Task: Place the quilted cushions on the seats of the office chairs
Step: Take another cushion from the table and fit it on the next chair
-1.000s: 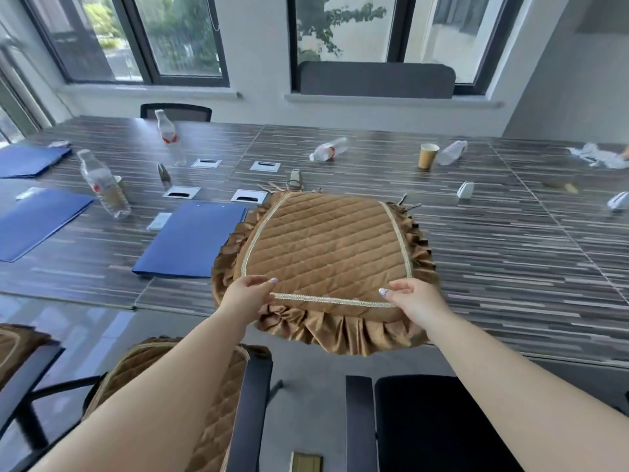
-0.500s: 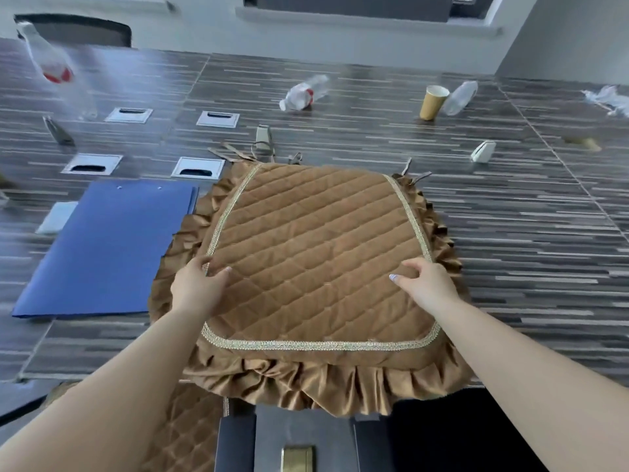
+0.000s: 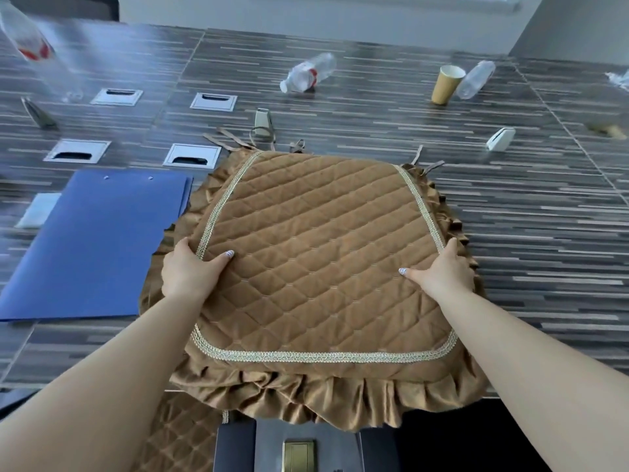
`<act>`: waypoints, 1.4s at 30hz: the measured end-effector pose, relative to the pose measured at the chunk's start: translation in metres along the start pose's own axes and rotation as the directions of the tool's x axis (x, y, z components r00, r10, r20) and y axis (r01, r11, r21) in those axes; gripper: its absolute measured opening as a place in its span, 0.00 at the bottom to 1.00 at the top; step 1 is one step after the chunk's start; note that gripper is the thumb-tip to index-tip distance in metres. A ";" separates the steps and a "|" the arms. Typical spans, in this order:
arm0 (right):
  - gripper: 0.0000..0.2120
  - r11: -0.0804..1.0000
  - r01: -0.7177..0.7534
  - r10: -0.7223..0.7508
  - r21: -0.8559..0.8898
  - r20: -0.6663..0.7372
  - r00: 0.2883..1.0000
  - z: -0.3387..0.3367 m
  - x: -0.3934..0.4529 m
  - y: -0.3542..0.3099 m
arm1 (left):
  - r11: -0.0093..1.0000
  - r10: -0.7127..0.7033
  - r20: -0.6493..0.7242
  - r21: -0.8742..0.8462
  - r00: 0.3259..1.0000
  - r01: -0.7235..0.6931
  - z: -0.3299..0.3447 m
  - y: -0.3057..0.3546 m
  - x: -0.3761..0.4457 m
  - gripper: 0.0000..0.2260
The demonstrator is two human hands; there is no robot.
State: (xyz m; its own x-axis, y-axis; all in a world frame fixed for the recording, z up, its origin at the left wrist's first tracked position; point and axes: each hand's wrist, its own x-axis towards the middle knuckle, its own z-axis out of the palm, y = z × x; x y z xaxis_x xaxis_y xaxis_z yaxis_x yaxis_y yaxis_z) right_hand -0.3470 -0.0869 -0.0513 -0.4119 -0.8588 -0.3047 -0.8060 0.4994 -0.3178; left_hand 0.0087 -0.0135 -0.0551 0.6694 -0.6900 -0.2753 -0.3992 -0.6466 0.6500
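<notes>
A brown quilted cushion [image 3: 313,253] with gold trim and a ruffled edge lies on the striped table [image 3: 527,233], its front ruffle hanging over the near edge. My left hand [image 3: 190,270] grips its left side, thumb on top and fingers under the edge. My right hand [image 3: 439,274] grips the right side the same way. A second quilted cushion [image 3: 177,434] lies on a chair seat at the bottom left. The black seat of another office chair [image 3: 469,437] shows at the bottom right, below the table edge.
A blue folder [image 3: 88,243] lies left of the cushion, touching its ruffle. Behind it are metal cable hatches [image 3: 192,155], lying plastic bottles [image 3: 306,74], a paper cup [image 3: 446,84] and a small white object [image 3: 500,139]. A blurred upright bottle [image 3: 30,42] stands far left.
My hands slid from the cushion's front edge up to its two sides. The cushion has come nearer, its front ruffle now over the table edge, and my head has tilted down.
</notes>
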 end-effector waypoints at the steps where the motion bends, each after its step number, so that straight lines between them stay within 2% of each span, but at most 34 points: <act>1: 0.51 0.999 -0.034 0.034 0.016 -0.023 0.999 -0.003 0.002 0.000 | 1.000 -0.005 -0.011 -0.023 1.000 0.004 -0.003 0.003 -0.002 0.33; 5: 0.32 0.984 -0.057 0.061 0.170 -0.018 0.998 -0.016 -0.005 0.014 | 0.996 -0.020 -0.046 -0.092 0.999 0.016 -0.016 0.004 -0.019 0.31; 8: 0.26 0.965 -0.029 0.036 0.259 -0.020 0.999 -0.029 -0.025 0.035 | 0.993 -0.032 -0.059 -0.113 0.998 0.025 -0.024 0.001 -0.045 0.34; 19: 0.27 0.923 0.064 -0.030 0.380 -0.095 0.995 -0.103 -0.086 0.145 | 0.984 0.013 -0.124 -0.176 0.992 -0.035 -0.036 0.005 -0.195 0.35; 27: 0.25 0.883 0.201 -0.168 0.425 -0.114 0.979 -0.189 -0.141 0.282 | 0.979 0.014 -0.215 -0.197 0.976 -0.057 -0.018 0.002 -0.378 0.36; 31: 0.23 0.882 0.247 -0.207 0.401 -0.141 0.968 -0.231 -0.151 0.335 | 0.979 -0.014 -0.204 -0.204 0.979 -0.029 0.003 0.009 -0.445 0.36; 36: 0.25 0.883 0.277 -0.216 0.378 -0.196 0.956 -0.271 -0.152 0.383 | 0.978 0.018 -0.180 -0.199 0.983 -0.055 0.032 0.015 -0.507 0.34; 42: 0.23 0.863 0.338 -0.284 0.374 -0.193 0.939 -0.283 -0.153 0.401 | 0.983 0.004 -0.172 -0.182 0.985 -0.035 0.042 0.013 -0.527 0.35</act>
State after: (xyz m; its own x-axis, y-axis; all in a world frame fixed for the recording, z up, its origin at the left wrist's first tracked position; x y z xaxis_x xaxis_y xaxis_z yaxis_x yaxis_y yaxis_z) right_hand -0.7269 0.2126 0.1219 -0.2402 -0.9705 -0.0224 -0.6760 0.1838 -0.7136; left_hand -0.3754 0.3282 0.0682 0.7660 -0.6259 -0.1467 -0.3022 -0.5521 0.7771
